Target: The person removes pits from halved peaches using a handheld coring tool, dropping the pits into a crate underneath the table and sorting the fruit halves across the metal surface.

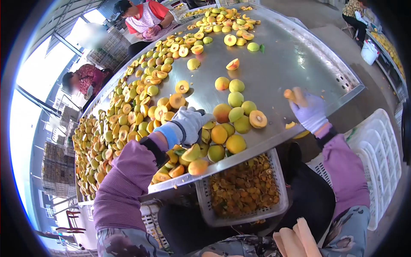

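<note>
My left hand [188, 124], in a grey glove with a light blue cuff, bends over yellow-green and orange fruit at the table's near edge. Its fingers are together, with something dark by them that I cannot make out. My right hand [309, 110], in a lavender glove with tan finger coverings, is above the table's right edge, fingers curled by a small orange-brown thing too unclear to name. Whole fruit [235, 99] lies between my hands, beside a cut half [258, 119]. Many halves [128, 109] are heaped along the left of the metal table [299, 55].
Below the near edge is a white crate [280, 195] of small brown-orange pieces. White crates [379, 150] stand at the right. Two people [145, 19] [87, 79] are across the table's left side; another person [357, 17] sits far right near a white bucket [369, 52].
</note>
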